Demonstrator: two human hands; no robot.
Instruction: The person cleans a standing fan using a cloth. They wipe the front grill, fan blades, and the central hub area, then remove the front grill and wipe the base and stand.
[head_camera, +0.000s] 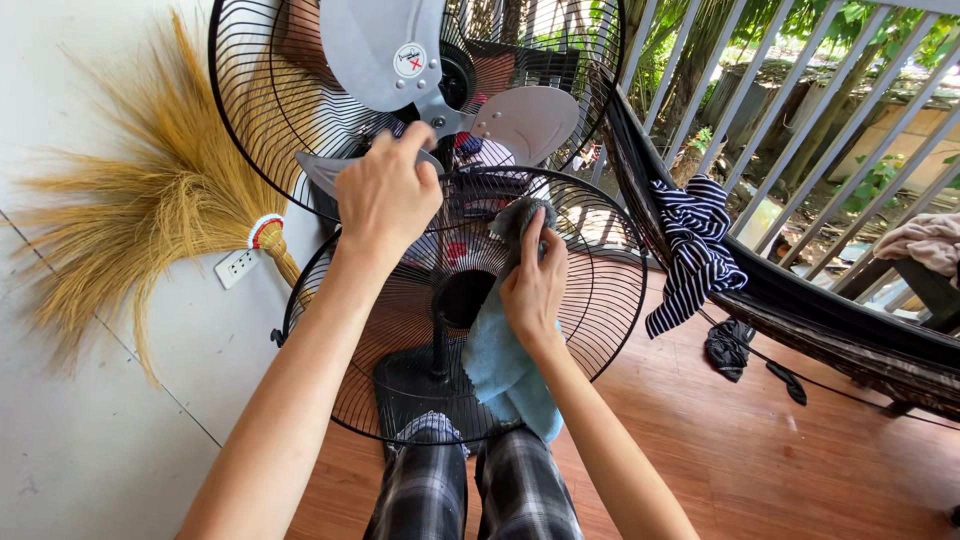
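Two bare hands work at a pedestal fan whose front guard has been taken off. The right hand is closed around a light blue cleaning cloth, pressing its upper, greyer end against the detached round black wire fan guard; the rest of the cloth hangs down over the wires toward the person's knees. That guard stands upright on the reddish-brown wooden floor, leaning in front of the fan's black stand and base. The left hand is higher, fingers curled and gripping the lowest of the grey plastic fan blades near the hub. Three such blades spread from the hub, inside the rear black wire guard, which is mounted behind them.

Below the hands, two knees in grey and black checked trousers show at the bottom edge. To the left, a straw-coloured grass broom leans on a pale wall, just above a white wall socket. To the right, a dark hammock carries a navy and white striped garment. Behind it stand grey metal railings with green foliage beyond. Small dark pieces of cloth lie on the floor under the hammock.
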